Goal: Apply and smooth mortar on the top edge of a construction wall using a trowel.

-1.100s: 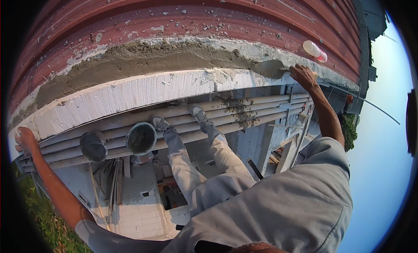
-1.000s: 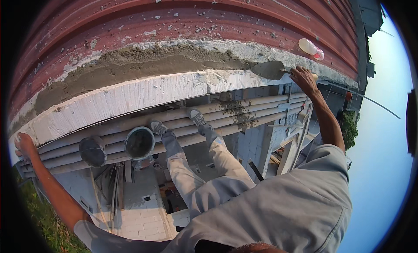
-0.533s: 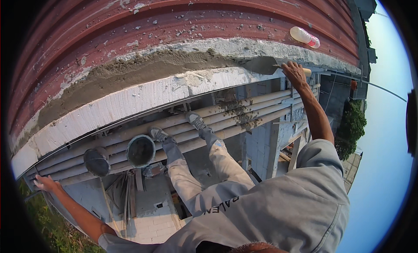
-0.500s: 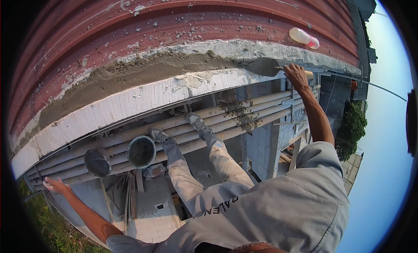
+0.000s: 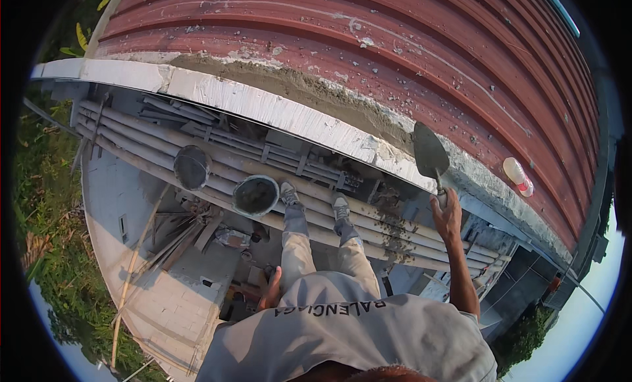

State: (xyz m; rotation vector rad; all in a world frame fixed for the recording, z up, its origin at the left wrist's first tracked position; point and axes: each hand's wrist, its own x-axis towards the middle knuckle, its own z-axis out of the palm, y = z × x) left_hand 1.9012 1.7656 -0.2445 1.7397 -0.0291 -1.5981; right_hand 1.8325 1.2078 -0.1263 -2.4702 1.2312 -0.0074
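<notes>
My right hand is closed round the handle of a pointed trowel, whose grey blade is over the wall's top edge. Beside the blade, a band of wet grey mortar runs leftward along the rough white ledge, next to the red roof. My left hand hangs near my waist, partly hidden by my shirt. It appears empty, with a finger or thumb stretched out. In front of my feet stands a bucket with dark grey contents; a second, darker bucket is farther left.
Both feet stand on long scaffold poles, which are spattered with mortar. Debris is scattered over the corrugated red roof. A plastic bottle lies there at the right. Far below are planks, block walls and plants.
My left hand has come back from the far left to near my waist. The trowel has swung from lying along the ledge to pointing away from me. My view has turned toward the left.
</notes>
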